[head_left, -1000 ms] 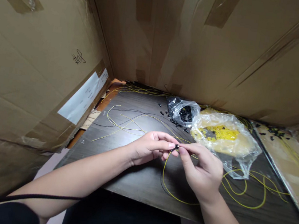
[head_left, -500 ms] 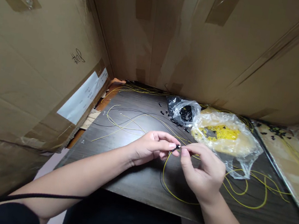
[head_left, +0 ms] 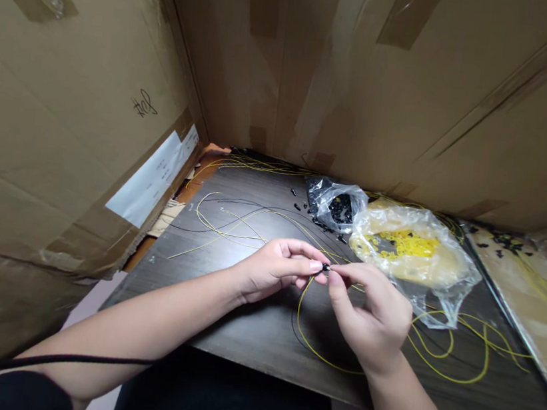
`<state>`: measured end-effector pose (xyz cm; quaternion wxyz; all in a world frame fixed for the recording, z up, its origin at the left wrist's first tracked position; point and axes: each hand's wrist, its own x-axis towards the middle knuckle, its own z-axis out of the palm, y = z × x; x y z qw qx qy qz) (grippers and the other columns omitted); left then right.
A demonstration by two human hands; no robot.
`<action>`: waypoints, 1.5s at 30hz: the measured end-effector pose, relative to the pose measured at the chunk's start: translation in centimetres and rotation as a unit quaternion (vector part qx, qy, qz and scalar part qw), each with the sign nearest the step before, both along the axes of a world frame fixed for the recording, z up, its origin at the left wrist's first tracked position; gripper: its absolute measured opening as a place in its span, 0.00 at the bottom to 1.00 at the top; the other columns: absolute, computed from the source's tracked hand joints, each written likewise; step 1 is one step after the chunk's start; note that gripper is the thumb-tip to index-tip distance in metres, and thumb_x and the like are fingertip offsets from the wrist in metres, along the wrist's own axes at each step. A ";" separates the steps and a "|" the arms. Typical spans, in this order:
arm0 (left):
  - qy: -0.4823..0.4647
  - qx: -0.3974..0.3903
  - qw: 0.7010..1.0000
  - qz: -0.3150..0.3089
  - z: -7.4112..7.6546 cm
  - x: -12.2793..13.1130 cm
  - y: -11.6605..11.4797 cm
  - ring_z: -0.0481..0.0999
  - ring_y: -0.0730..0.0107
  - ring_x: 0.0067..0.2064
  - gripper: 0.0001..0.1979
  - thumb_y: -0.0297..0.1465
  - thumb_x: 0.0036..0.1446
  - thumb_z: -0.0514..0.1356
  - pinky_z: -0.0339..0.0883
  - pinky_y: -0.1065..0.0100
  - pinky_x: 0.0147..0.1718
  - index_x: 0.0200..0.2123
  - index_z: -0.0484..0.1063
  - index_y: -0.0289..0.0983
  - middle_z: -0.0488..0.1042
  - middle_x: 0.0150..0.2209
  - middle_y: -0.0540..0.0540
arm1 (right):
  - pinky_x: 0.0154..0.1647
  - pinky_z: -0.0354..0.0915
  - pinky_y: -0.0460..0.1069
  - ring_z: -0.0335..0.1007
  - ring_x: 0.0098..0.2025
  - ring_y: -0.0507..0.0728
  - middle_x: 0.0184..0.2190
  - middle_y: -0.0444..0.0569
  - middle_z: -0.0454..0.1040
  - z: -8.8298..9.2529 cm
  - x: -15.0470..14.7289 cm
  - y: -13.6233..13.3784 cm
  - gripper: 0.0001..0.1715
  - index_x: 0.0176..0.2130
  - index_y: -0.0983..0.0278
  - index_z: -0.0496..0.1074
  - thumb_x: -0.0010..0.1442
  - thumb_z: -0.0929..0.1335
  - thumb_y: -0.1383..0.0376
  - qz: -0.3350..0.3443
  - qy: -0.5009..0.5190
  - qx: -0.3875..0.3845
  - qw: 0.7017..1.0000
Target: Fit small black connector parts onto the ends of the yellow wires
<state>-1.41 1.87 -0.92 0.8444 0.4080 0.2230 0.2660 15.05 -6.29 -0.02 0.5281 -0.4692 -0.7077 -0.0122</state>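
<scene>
Where hands meet: left hand (head_left: 279, 266) with fingers pinching black connector (head_left: 326, 268).
Right hand (head_left: 373, 312): fingers, nearer than a half-second ago, pinch its three-o'clock end, so both hands grip it.

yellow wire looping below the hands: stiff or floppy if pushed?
The yellow wire will probably flex easily, since it looks thin and curves down from the left hand. Likely a bit springy rather than limp: it makes a broad, smooth arc, no visible kinks. Being so slim, it's probably light and may shift with little force.
</scene>
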 end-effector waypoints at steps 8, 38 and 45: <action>-0.001 -0.015 1.000 0.000 0.0 -0.1 0.1 0.69 0.83 0.24 0.15 0.34 0.48 0.74 0.61 0.75 0.27 0.38 0.79 0.32 0.80 0.30 0.44 | 0.32 0.72 0.50 0.75 0.30 0.53 0.31 0.47 0.78 0.1 0.0 0.1 0.11 0.40 0.62 0.74 0.60 0.70 0.76 -0.006 0.006 -0.009 1.000; 0.021 0.104 0.994 0.037 -0.6 -0.2 0.1 0.74 0.78 0.29 0.15 0.35 0.53 0.71 0.65 0.75 0.28 0.40 0.79 0.31 0.80 0.32 0.43 | 0.32 0.69 0.49 0.73 0.29 0.52 0.31 0.47 0.78 -0.9 0.1 0.1 0.11 0.41 0.65 0.75 0.59 0.71 0.76 -0.016 -0.038 -0.004 0.999; 0.025 0.135 0.988 0.077 -0.3 -0.1 0.1 0.72 0.80 0.26 0.17 0.34 0.53 0.71 0.66 0.75 0.29 0.43 0.77 0.31 0.80 0.31 0.45 | 0.35 0.71 0.50 0.77 0.33 0.54 0.37 0.51 0.81 -1.3 0.3 0.3 0.23 0.51 0.65 0.75 0.58 0.72 0.78 -0.014 -0.079 0.036 0.996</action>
